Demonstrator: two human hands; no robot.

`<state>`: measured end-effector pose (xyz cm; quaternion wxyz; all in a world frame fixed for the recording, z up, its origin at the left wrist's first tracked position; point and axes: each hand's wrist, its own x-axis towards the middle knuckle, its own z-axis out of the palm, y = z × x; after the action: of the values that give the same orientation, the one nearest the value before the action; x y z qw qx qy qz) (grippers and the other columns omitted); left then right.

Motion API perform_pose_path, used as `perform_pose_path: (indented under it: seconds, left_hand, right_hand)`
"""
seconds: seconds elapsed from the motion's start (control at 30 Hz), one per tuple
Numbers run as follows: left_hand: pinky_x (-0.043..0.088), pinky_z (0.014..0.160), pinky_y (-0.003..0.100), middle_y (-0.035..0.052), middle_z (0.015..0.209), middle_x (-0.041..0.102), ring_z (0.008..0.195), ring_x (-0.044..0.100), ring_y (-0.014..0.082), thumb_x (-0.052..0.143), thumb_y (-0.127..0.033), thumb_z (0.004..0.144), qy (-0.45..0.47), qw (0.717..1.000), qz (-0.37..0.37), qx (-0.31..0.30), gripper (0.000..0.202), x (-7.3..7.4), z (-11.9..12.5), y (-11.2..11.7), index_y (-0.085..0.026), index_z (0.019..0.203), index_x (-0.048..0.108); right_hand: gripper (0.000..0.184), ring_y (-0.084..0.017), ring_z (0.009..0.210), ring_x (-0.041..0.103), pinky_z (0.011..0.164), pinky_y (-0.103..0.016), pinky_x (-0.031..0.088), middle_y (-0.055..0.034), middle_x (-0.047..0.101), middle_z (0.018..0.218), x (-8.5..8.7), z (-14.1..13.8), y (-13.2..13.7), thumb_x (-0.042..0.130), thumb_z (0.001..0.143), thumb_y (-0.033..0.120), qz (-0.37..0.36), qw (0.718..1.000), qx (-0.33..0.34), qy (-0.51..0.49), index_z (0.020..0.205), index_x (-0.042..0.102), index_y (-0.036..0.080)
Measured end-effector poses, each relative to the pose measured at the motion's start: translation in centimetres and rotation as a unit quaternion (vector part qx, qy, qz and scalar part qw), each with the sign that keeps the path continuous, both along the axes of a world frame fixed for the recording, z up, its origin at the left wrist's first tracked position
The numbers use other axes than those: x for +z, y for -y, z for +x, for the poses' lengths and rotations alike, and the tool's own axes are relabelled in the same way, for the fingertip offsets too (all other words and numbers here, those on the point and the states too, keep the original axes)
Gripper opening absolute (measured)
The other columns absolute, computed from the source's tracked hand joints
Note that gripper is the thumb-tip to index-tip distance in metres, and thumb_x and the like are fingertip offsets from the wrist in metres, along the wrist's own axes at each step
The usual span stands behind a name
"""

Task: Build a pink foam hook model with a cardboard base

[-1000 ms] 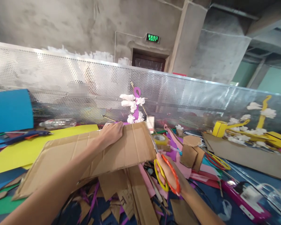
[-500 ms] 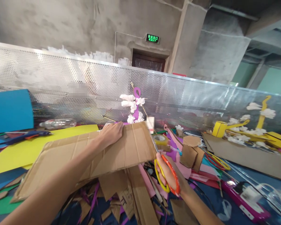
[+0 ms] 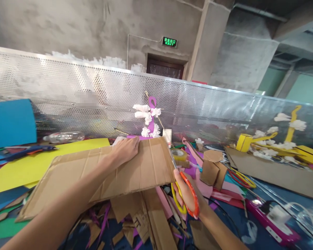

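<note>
A large creased sheet of brown cardboard (image 3: 143,163) is held up in front of me, tilted, by my left hand (image 3: 126,148). That hand grips its top edge, with the fingertips hidden behind it. My right hand (image 3: 186,192) is closed round the handles of a pair of scissors (image 3: 190,194), one loop orange-red and the other yellow. The blades point up and away along the right edge of the cardboard; whether they touch it I cannot tell. Behind the sheet stands a purple stem with white paper flowers (image 3: 151,118).
Cardboard offcuts (image 3: 143,218) and purple strips litter the table below. Tape (image 3: 178,153) lies behind the scissors. A magenta power strip (image 3: 271,222) with cables is at right, yellow pieces with white flowers (image 3: 273,142) behind it. Left are yellow sheet (image 3: 75,151), glue gun (image 3: 31,151) and bottle (image 3: 65,136).
The cardboard has shifted slightly right and down, together with my left hand. My right hand and the scissors have hardly moved.
</note>
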<state>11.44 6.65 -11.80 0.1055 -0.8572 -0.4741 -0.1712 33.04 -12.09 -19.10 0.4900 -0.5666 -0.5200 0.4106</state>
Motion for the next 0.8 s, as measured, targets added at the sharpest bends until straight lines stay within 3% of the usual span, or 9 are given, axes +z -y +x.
perform_pose_path:
  seconds: [0.3,0.57,0.8]
  left_hand:
    - [0.048,0.077,0.043,0.0154,0.097,0.075,0.091,0.071,0.033,0.021,-0.032,0.105,-0.036,0.999,0.01,-0.036,0.041,-0.1,0.6,0.8,-0.019,0.104,0.06]
    - [0.048,0.076,0.043,0.0157,0.101,0.075,0.094,0.071,0.0344,0.022,-0.032,0.106,-0.017,0.999,0.008,-0.034,0.041,-0.1,0.5,0.8,-0.019,0.103,0.06]
    - [0.046,0.073,0.04,0.0143,0.096,0.075,0.088,0.072,0.0313,0.024,-0.029,0.106,-0.037,0.997,0.024,-0.058,0.037,0.0,0.7,1.4,-0.019,0.1,0.059]
  right_hand:
    - [0.066,-0.008,0.028,0.033,0.031,-0.019,0.032,0.0081,0.038,0.036,0.5,0.3,-0.1,0.034,0.089,0.087,-0.014,0.999,-0.038,0.012,0.074,0.048,0.024]
    - [0.067,-0.012,0.028,0.037,0.029,-0.023,0.032,0.0083,0.039,0.037,0.3,-0.2,0.2,0.031,0.091,0.085,-0.009,0.999,-0.033,0.021,0.089,0.056,0.023]
    - [0.067,-0.012,0.029,0.035,0.031,-0.024,0.03,0.007,0.037,0.035,-0.1,0.2,0.0,0.034,0.089,0.086,-0.017,0.998,-0.063,0.009,0.08,0.057,0.024]
